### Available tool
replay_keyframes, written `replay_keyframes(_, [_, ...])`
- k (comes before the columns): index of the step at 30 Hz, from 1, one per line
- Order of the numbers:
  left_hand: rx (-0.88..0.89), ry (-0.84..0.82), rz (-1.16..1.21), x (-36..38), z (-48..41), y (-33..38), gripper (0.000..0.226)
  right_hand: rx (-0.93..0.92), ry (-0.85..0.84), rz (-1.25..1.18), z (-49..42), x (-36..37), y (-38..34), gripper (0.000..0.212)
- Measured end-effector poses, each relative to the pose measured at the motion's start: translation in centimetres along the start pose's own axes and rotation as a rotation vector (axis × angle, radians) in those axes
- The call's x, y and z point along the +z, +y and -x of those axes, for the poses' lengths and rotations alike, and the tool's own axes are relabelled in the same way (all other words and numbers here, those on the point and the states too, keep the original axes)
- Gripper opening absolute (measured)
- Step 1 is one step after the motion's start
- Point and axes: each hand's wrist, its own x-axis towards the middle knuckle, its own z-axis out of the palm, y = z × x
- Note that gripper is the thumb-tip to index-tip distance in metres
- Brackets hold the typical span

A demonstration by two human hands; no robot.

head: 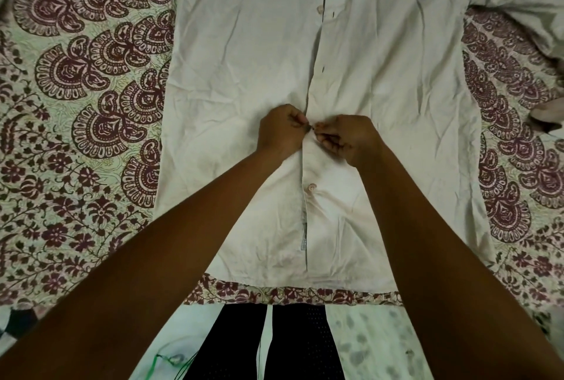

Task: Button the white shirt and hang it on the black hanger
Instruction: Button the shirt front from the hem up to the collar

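Patterned bedsheet (76,104) bare either side of white shirt (244,74), hem near bed edge; shirt flat, creased, front up; left hand (280,132), right hand (348,138) both pinching placket mid-front, button (311,187) just below

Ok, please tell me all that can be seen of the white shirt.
The white cotton-looking shirt lies flat, front up, on a cream bedsheet with maroon print, with its hem toward the person. It is creased. Its placket runs up the middle: one pale round button near the hem looks fastened, and a second pale button higher up looks undone. The left hand and right hand pinch the placket between those two buttons.
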Motion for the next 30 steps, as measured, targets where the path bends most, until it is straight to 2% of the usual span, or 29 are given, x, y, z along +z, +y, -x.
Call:
replay_keyframes(2, [0.062, 0.013, -0.069, -0.1, 0.3, 0.2, 0.013, -0.046, 0.019, 0.065, -0.1, -0.1, 0.3, 0.018])
replay_keyframes(4, [0.21, 0.059, -0.232, 0.0, 0.7, 0.1, 0.002, -0.189, 0.127, 0.208, -0.4, -0.3, 1.1, 0.026])
replay_keyframes(6, [0.352, 0.113, -0.433, -0.2, 1.0, -0.4, 0.006, -0.314, 0.224, 0.306, -0.5, -0.4, 1.8, 0.033])
replay_keyframes(8, [0.457, 0.185, -0.594, -0.8, 1.0, -1.4, 0.021, -0.388, 0.268, 0.309, -0.7, -0.5, 2.4, 0.025])
replay_keyframes(10, [0.583, 0.219, -0.781, -1.5, 1.0, -3.0, 0.047, -0.469, 0.33, 0.356, -0.7, -0.7, 2.9, 0.015])
replay_keyframes(13, [0.663, 0.106, -1.114, -2.2, 1.2, -5.1, 0.074, -0.576, 0.39, 0.457, -0.5, -0.7, 3.6, 0.006])
replay_keyframes(16, [0.634, 0.028, -1.161, -2.5, 1.4, -5.7, 0.096, -0.614, 0.476, 0.669, -0.4, -0.7, 3.7, 0.012])
replay_keyframes(19, [0.612, -0.015, -1.215, -2.9, 1.6, -5.6, 0.116, -0.59, 0.534, 0.74, -0.4, -1.2, 3.7, 0.02])
replay_keyframes(22, [0.613, -0.04, -1.207, -3.4, 1.9, -5.9, 0.117, -0.565, 0.649, 0.698, -0.3, -2.2, 3.8, 0.022])
replay_keyframes(25, [0.648, 0.109, -1.062, -3.2, 1.8, -5.4, 0.092, -0.641, 0.703, 0.699, -0.5, -2.6, 3.3, 0.019])
replay_keyframes(28, [0.646, 0.336, -0.715, -2.1, 0.0, -3.0, 0.056, -0.881, 0.591, 0.666, -1.1, -1.2, 1.1, 0.016])
replay_keyframes(30, [0.547, 0.427, -0.407, -1.3, -1.7, -0.4, 0.041, -0.963, 0.484, 0.649, -2.0, 0.7, -1.0, 0.017])
